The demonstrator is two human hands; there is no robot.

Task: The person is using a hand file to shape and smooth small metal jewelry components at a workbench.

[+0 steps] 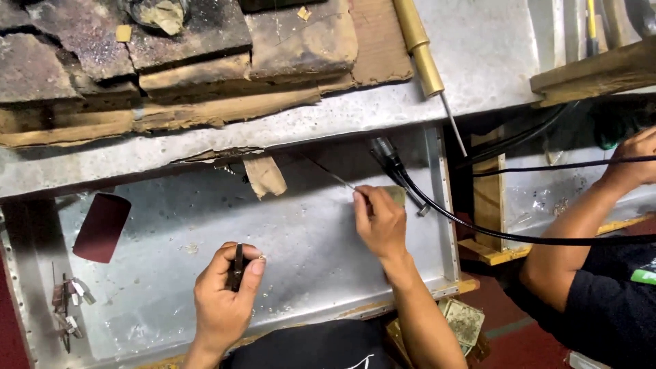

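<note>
Nearest the camera, at the lower middle of the frame, the person's left hand (222, 301) is curling its fingers (254, 265) around a small dark tool (238, 265), pinching it upright between thumb and forefinger just above the metal sheet (307, 239). A little farther up and to the right, the right hand (380, 222) is resting on that same silver sheet, its fingertips (361, 199) pressed together and pinching the end of a thin metal rod (328, 174) that is slanting away toward the upper left. A yellowish pad (396, 195) is peeking out just behind those knuckles.

At the left edge, a dark red strip (101, 227) is lying on the sheet, and a small cluster of clips (68, 301) is sitting below it in the lower left. A torn piece of brown tape (264, 176) is hanging from the sheet's upper edge in the centre.

Right of the hands, a black cable (478, 229) with a metal plug (384, 150) is sweeping across to the right edge, where another person's arm (581, 225) is reaching up, its hand (635, 157) near a second cable.

Farthest off, along the top of the frame, worn brown blocks (205, 55) are stacking up on the desk (492, 48), and a brass-coloured tool handle (420, 48) is lying beside them.
</note>
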